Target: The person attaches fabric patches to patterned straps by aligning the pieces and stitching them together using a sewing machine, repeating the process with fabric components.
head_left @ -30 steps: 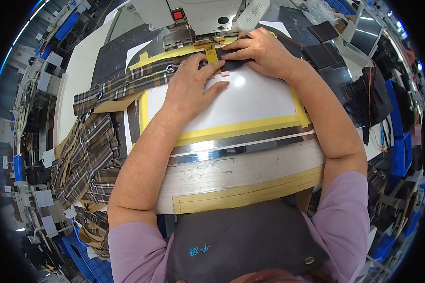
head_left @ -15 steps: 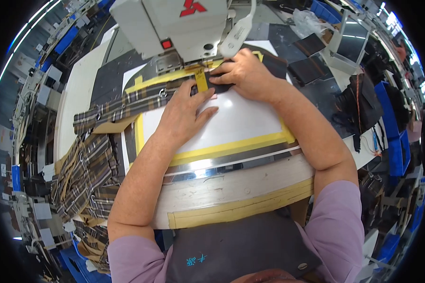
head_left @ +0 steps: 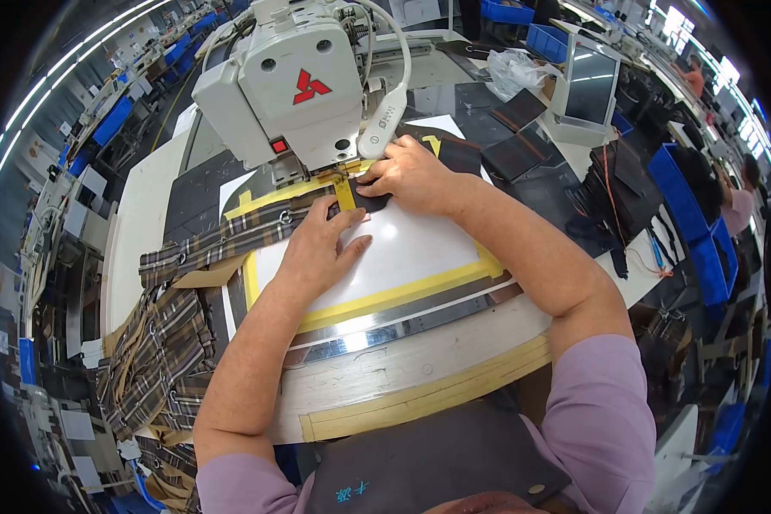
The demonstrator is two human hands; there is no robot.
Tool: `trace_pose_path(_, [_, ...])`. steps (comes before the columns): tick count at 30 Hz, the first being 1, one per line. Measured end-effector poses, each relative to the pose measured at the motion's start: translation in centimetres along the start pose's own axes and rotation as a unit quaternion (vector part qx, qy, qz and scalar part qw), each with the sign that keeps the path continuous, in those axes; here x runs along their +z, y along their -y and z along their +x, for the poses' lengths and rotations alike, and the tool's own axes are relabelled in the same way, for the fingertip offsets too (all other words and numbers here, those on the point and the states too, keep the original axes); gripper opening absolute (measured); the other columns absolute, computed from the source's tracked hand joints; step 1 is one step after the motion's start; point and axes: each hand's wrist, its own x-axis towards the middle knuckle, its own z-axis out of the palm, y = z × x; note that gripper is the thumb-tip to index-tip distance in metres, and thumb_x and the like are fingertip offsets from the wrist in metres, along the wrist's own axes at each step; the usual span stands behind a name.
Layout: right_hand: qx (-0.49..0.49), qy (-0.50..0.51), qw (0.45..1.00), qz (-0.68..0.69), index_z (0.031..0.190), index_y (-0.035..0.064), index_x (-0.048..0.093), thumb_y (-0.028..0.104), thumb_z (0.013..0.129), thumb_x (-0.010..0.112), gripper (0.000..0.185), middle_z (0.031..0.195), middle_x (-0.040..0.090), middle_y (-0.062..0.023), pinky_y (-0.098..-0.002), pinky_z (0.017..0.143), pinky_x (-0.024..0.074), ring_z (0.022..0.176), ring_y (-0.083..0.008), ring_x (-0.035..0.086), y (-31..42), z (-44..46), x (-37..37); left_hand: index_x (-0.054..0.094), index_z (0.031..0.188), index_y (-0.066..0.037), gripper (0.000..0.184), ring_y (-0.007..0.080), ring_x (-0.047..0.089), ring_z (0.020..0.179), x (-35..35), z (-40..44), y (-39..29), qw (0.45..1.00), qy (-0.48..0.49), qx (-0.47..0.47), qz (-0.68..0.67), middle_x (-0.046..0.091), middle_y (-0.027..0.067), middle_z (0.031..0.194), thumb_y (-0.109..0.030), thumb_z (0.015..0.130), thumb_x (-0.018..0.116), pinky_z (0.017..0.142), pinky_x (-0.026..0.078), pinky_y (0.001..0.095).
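My left hand [head_left: 317, 247] rests at the end of a plaid fabric strap [head_left: 223, 231] with metal rings, its thumb spread away from the fingers. Beside its fingertips a yellow strip [head_left: 344, 194] lies across the join with a dark piece [head_left: 370, 199]. Bent fingers of my right hand [head_left: 409, 177] grip and press that dark piece; their undersides are hidden. Both hands are under the head of a white sewing machine [head_left: 304, 94], over a white sheet [head_left: 403, 244] edged with yellow tape.
Plaid straps [head_left: 154, 360] hang in a heap over the left table edge. Dark flat pieces [head_left: 522, 146] and a small screen [head_left: 591, 81] lie beyond my right hand. Blue bins [head_left: 698, 227] stand at the right. A person [head_left: 737, 201] sits farther off.
The camera view has tilted upward, showing more of the machine head. Both hands keep nearly the same place on the strap and dark piece.
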Motion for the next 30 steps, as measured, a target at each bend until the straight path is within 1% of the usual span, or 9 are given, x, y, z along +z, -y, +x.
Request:
trace_pose_path(11, [0.012,0.012,1.0,-0.006,0.105,0.025,0.082,0.013,0.084,0.065,0.03,0.107,0.076,0.0058,-0.0386,0.094,0.0382,0.105,-0.0175,0.06,-0.4,0.1,0.1,0.069,0.126,-0.015,0.039,0.0207,0.065,0.075,0.0,0.2,0.4,1.0,0.007,0.006,0.019,0.052,0.0164,0.137,-0.034,0.091,0.073,0.081,0.056,0.0356])
trace_pose_path(13, [0.009,0.005,1.0,0.001,0.105,0.0242,0.082,0.011,0.083,0.064,0.031,0.106,0.076,0.0058,-0.0383,0.093,0.0382,0.104,-0.0171,0.06,-0.2,0.3,0.0,0.069,0.125,-0.015,0.041,0.022,0.066,0.075,0.7,0.1,1.6,0.998,-0.028,0.049,0.034,0.052,0.0173,0.137,-0.036,0.09,0.073,0.083,0.056,0.0375])
trace_pose_path(14, [0.023,0.033,0.999,0.022,0.105,0.0185,0.081,0.004,0.074,0.069,0.037,0.112,0.076,0.0018,-0.0391,0.094,0.0396,0.109,-0.0203,0.064,-0.2,0.3,-0.4,0.069,0.125,-0.015,0.041,0.0223,0.066,0.076,0.7,0.1,1.7,0.997,-0.028,0.056,0.036,0.053,0.0177,0.137,-0.036,0.09,0.073,0.083,0.056,0.0379])
trace_pose_path(15, [0.023,0.048,0.998,0.024,0.107,0.0188,0.081,0.003,0.073,0.069,0.04,0.113,0.075,0.0018,-0.0387,0.096,0.0395,0.11,-0.0196,0.064,-0.2,0.5,-0.6,0.069,0.125,-0.014,0.041,0.0226,0.066,0.076,0.7,0.1,1.8,0.997,-0.029,0.061,0.037,0.053,0.018,0.137,-0.036,0.09,0.073,0.084,0.056,0.0382])
trace_pose_path(17, [-0.005,0.03,0.999,-0.014,0.108,0.0239,0.081,0.005,0.08,0.065,0.038,0.111,0.075,0.0072,-0.0372,0.093,0.0382,0.104,-0.0168,0.061,-0.2,0.3,-0.6,0.059,0.131,-0.007,0.051,0.0359,0.064,0.106,1.3,-0.2,3.1,0.988,-0.059,0.12,0.081,0.053,0.0215,0.138,-0.037,0.092,0.07,0.097,0.051,0.0443])
trace_pose_path(19, [-0.002,0.038,0.999,-0.02,0.111,0.0248,0.08,0.004,0.08,0.064,0.04,0.115,0.074,0.0074,-0.0369,0.094,0.0383,0.107,-0.0167,0.061,-0.5,0.4,-0.2,0.053,0.133,0.0,0.06,0.0393,0.058,0.119,-0.7,-0.5,1.3,0.998,0.038,-0.019,0.056,0.057,0.0239,0.133,-0.041,0.092,0.068,0.104,0.047,0.0473])
trace_pose_path(23, [0.01,0.046,0.999,0.01,0.111,0.016,0.079,-0.001,0.073,0.07,0.043,0.115,0.075,-0.0014,-0.0418,0.104,0.0426,0.115,-0.0237,0.064,-1.2,1.6,0.0,0.049,0.137,0.005,0.071,0.0391,0.058,0.121,0.7,0.2,3.9,0.992,-0.017,0.051,0.114,0.06,0.0267,0.13,-0.046,0.091,0.068,0.105,0.046,0.0471])
trace_pose_path(27, [0.036,0.07,0.997,0.011,0.113,0.0139,0.078,0.001,0.081,0.069,0.035,0.113,0.075,-0.0067,-0.0387,0.1,0.049,0.113,-0.0272,0.065,-1.2,2.9,-0.7,0.047,0.14,0.007,0.076,0.0398,0.057,0.123,0.1,1.6,4.0,0.995,0.011,0.013,0.098,0.058,0.0279,0.135,-0.047,0.091,0.067,0.108,0.044,0.0459])
trace_pose_path(30, [0.115,0.102,0.988,0.016,0.112,0.021,0.078,0.019,0.089,0.068,0.025,0.116,0.073,-0.0021,-0.0415,0.11,0.0376,0.122,-0.0212,0.06,-1.9,3.5,0.6,0.048,0.139,0.007,0.073,0.0403,0.057,0.124,-0.1,2.2,4.5,0.996,0.019,0.008,0.089,0.055,0.0255,0.14,-0.047,0.092,0.065,0.109,0.044,0.0464])
